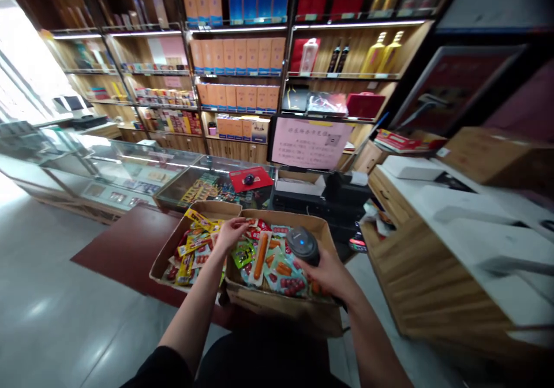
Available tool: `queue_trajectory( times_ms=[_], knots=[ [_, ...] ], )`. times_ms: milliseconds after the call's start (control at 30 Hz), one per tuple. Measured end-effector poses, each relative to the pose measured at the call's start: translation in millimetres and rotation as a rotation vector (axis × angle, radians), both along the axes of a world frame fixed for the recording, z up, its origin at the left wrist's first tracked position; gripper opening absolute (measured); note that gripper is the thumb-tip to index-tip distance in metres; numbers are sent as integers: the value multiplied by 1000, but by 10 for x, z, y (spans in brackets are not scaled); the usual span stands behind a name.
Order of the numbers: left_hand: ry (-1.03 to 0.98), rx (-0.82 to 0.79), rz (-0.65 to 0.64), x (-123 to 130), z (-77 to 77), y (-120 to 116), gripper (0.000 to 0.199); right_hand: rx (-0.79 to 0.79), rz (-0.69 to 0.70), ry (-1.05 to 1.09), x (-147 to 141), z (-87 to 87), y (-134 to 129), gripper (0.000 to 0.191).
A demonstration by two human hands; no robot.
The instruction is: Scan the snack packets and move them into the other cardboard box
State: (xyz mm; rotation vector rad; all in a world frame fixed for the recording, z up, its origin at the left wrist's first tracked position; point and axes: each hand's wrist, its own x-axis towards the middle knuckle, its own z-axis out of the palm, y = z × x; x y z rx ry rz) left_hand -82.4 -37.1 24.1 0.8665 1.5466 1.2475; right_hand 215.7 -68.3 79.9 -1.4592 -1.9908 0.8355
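Two cardboard boxes full of wrapped snacks stand side by side in front of me. Over the border between the left box (158, 269) and the right box (281, 304) is my left hand (230, 235), its fingers pinched at the edge of a small red snack packet (261, 225). My right hand (326, 269) is wrapped round a dark handheld barcode scanner (304, 245), held above the right box with its round head tilted up. A wrapped sausage (261, 256) lies on top of the packets there. Yellow snack sticks (190, 246) fill part of the left box.
Behind the boxes are a glass display counter (182, 168), a red card (253, 178) and a monitor covered by a pink notice (309, 141). A wooden cabinet (415, 267) stands close on my right. Lit shelves of boxed goods (238, 56) line the wall.
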Motion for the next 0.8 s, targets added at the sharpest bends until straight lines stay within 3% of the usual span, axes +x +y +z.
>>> queue_trajectory(
  times_ms=[100,200,333,467,600,700,800],
  knots=[
    [462,-79,-187,258,-113,96,36,-36,6,-18,68,55,-105,41],
    [899,-141,-342,431,-131,119,32,-92,-37,18,127,107,-208,41],
    [1184,-216,-459,615,-47,113,42,-101,-77,57,217,108,-306,40],
    [1267,-242,-499,754,35,110,47,-95,-122,35,302,47,-360,39],
    [1248,-147,-414,788,96,135,30,-87,-143,49,358,1,-409,38],
    [1096,-38,-322,751,153,211,23,-58,-154,74,379,-6,-445,37],
    [799,72,-303,714,188,305,23,-52,-157,70,383,1,-474,36]
  ],
)
